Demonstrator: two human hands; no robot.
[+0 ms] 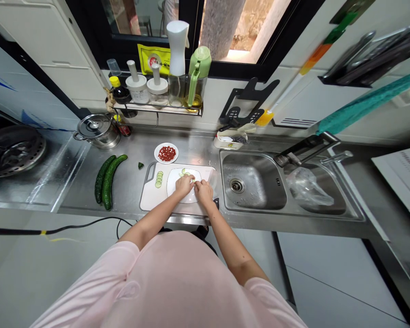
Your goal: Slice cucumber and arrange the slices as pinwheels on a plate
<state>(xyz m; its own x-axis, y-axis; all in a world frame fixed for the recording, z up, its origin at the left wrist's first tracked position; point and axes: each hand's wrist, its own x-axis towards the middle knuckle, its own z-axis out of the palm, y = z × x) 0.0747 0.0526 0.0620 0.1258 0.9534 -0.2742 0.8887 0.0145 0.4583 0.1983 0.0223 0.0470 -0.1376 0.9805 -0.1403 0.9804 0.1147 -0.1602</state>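
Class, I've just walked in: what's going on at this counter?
A person's left hand and right hand meet at the fingertips over a white plate on a cutting board, apparently around a small pale-green piece, too small to make out. Pale-green slices lie on the plate; an overlapping row of cucumber slices lies on the board, left of the plate. Farther left, two whole cucumbers rest on the counter.

A single wide, head-worn view looks forward and down over the hands (204, 191) and steel counter (78, 182).
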